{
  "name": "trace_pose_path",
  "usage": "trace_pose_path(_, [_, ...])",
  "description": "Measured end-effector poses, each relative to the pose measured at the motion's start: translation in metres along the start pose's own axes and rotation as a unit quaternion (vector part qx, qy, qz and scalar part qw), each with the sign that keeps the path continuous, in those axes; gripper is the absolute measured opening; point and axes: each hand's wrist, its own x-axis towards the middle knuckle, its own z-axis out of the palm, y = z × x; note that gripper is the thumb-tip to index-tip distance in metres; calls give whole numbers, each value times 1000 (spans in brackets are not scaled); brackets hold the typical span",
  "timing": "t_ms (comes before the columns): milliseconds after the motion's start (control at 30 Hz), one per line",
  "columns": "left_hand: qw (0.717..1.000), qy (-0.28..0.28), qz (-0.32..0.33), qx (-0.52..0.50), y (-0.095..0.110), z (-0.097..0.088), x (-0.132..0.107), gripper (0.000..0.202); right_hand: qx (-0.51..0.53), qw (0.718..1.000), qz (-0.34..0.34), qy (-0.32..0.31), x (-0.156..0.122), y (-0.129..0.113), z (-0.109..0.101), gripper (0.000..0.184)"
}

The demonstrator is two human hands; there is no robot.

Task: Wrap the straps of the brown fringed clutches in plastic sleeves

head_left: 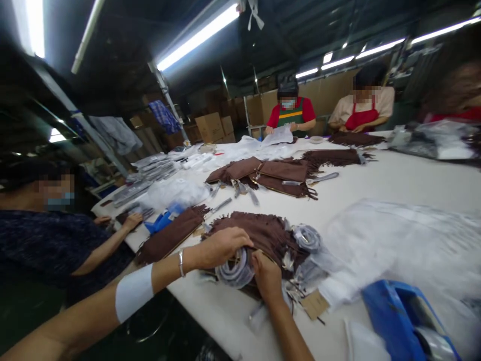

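A brown fringed bag [259, 228] lies in front of me on the white table. My left hand [223, 246] has its fingers bent over the bag's near zipped edge, above a rolled strap [236, 273] in clear plastic. Close beside it, my right hand [267, 277] is closed on the same edge. The fingertips are partly hidden. A second plastic-wrapped strap roll [307, 237] sits at the bag's right end. A cardboard tag [314, 304] hangs on a cord to the right of my right hand.
Another brown bag [173, 233] lies at left, near a blue tape dispenser [164, 218]. More brown bags [263, 173] are piled farther back. Clear plastic bags [398, 245] and a larger blue tape dispenser [408, 316] lie at right. Several co-workers surround the table [376, 180].
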Motion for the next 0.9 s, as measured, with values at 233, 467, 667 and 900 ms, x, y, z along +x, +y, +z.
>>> trace_pose_path(233, [998,6,-44,-51,-7,93,-69,41,-3,1000,4,-27,3,-5,-5,22])
trace_pose_path(467, [937,156,-310,41,2,126,-73,29,8,999,-9,-52,3,-4,-9,21])
trace_pose_path(667, [915,75,-376,127,7,133,-52,38,61,996,-18,-68,4,-3,-13,17])
trace_pose_path(900, [929,86,-339,121,-1,128,-46,19,91,992,-33,-87,4,1,-16,13])
